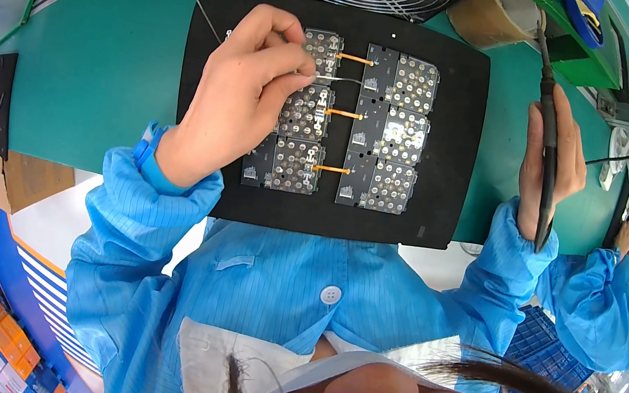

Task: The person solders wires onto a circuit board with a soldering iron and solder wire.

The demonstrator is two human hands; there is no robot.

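While the boards [349, 118] lie in two columns on the black mat [451, 136], joined by orange links, the left hand [236, 94] pinches a solder wire [343, 81] over the middle gap. Right hand [550, 158]: closed on the iron [546, 145], held off the mat. Step judged: soldering links; next, tip must meet wire precisely.

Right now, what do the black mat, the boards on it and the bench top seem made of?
Black mat: matte, likely rubber or foam; no glare. Circuit boards: dark rigid laminate with shiny metallic pads, joined by orange strips, possibly flexible film. Bench top: smooth green sheet, probably a vinyl or rubber mat.
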